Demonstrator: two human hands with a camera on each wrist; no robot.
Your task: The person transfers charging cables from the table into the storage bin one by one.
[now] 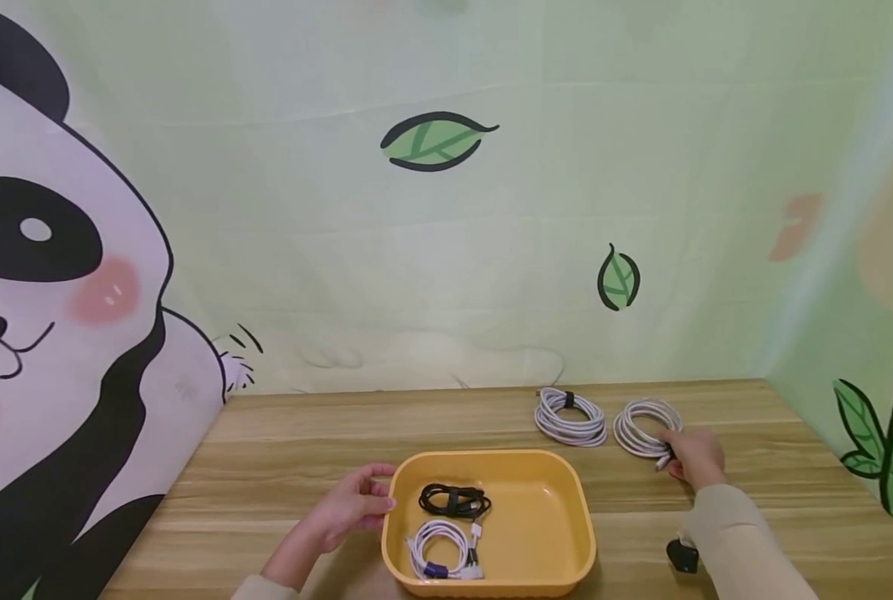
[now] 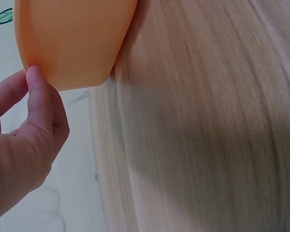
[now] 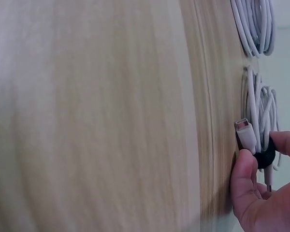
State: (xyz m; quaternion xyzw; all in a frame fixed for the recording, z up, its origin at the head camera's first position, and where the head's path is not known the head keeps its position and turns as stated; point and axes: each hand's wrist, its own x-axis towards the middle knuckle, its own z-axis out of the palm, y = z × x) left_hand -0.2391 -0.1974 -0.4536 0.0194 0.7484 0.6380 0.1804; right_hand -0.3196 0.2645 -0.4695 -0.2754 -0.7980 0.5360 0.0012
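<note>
My left hand [image 1: 352, 507] is at the left side of a yellow plastic bin [image 1: 559, 575], its thumb and fingers on the rim; the left wrist view shows the thumb [image 2: 38, 99] against the bin's wall [image 2: 77, 48]. Inside lie a coiled black cable [image 1: 454, 502] and a coiled white cable [image 1: 440, 550] with a blue connector. My right hand [image 1: 697, 457] pinches a coiled white cable [image 1: 644, 408] at its black strap [image 3: 266, 155], as the right wrist view shows. One USB-C plug [image 3: 245, 135] sticks out beside the thumb. The coil's contact with the table is unclear.
Left of the held coil, another white cable coil [image 1: 569, 421] with a black strap lies at the table's back. A small black object [image 1: 682, 556] is beside the right sleeve. Behind the wooden table [image 1: 288, 433] hangs a printed panda backdrop [image 1: 303, 208].
</note>
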